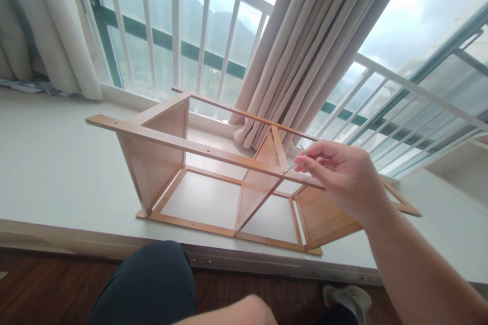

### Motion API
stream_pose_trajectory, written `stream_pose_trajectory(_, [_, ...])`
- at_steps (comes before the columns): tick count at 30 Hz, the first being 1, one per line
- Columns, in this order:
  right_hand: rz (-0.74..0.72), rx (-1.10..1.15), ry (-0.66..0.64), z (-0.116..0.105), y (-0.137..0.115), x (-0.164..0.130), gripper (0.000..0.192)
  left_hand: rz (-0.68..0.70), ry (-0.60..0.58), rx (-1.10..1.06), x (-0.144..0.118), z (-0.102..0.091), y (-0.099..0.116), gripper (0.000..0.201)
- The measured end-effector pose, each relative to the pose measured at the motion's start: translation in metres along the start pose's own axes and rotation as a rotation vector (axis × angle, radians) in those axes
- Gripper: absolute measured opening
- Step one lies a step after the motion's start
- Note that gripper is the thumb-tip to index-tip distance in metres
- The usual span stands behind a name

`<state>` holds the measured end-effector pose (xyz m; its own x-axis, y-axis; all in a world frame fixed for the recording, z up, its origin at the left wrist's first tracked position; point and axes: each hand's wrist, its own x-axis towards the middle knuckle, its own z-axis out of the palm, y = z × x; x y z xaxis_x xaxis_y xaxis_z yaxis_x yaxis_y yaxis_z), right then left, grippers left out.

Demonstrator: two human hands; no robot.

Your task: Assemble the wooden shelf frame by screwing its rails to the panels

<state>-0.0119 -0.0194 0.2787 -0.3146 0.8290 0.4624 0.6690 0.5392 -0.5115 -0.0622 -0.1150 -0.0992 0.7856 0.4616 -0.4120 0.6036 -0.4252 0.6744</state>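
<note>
One hand is at work: your right hand [343, 175] reaches in from the right, its fingers [310, 161] pinched on a thin metal tool [295, 165] whose tip meets the front rail of the wooden frame [152, 155]. That frame lies on its side on the white surface [46, 162] by the window, open compartments facing you, with the tool touching the rail where a slanted divider joins it. Your left hand is hardly in view; only a bare bit of arm shows at the bottom edge, so its fingers cannot be told. Behind the frame hangs a beige curtain [305, 45] against white railing [175, 20]. Your knee [152, 284] sits below the ledge.
</note>
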Motion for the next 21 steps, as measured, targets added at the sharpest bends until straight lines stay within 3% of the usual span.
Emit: stream_pose_trajectory(21, [-0.022, 0.020, 0.096, 0.0097, 0.0015, -0.0050, 0.033, 0.004, -0.045, -0.001, 0.0044, 0.0000, -0.0035, 0.035])
